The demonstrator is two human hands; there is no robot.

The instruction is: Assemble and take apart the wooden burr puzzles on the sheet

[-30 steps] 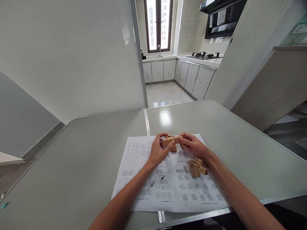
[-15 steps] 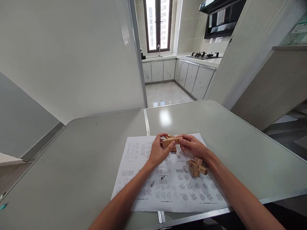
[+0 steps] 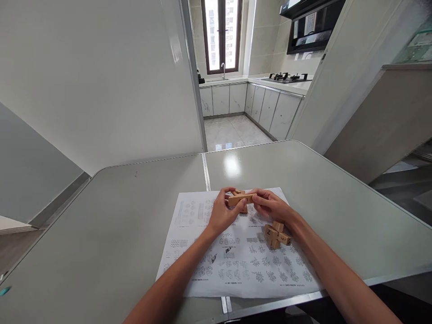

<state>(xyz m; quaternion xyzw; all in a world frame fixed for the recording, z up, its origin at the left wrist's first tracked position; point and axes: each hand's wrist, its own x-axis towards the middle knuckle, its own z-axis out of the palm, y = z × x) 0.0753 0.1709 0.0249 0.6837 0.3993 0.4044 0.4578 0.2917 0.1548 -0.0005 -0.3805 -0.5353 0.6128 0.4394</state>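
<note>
Between both hands is a light wooden puzzle piece [image 3: 238, 199], a bar lying roughly level above the printed sheet [image 3: 189, 225]. My left hand [image 3: 225, 210] grips its left part with thumb and fingers. At the right end, the fingertips of my right hand [image 3: 270, 203] pinch the same bar. More wood shows just behind and under it; whether these parts are joined to the bar I cannot tell. Close to my right wrist, an interlocked wooden burr puzzle [image 3: 276, 235] with numbers on its pieces rests on the sheet.
The sheet, covered in small line diagrams, lies on a grey-green folding table [image 3: 111, 234] with a metal seam [image 3: 205, 173] down its middle. A white wall panel [image 3: 101, 81] rises behind the table on the left. Beyond the doorway are kitchen cabinets [image 3: 221, 100].
Both hands keep their hold on the wooden bar almost without moving. The whole view has shifted very slightly.
</note>
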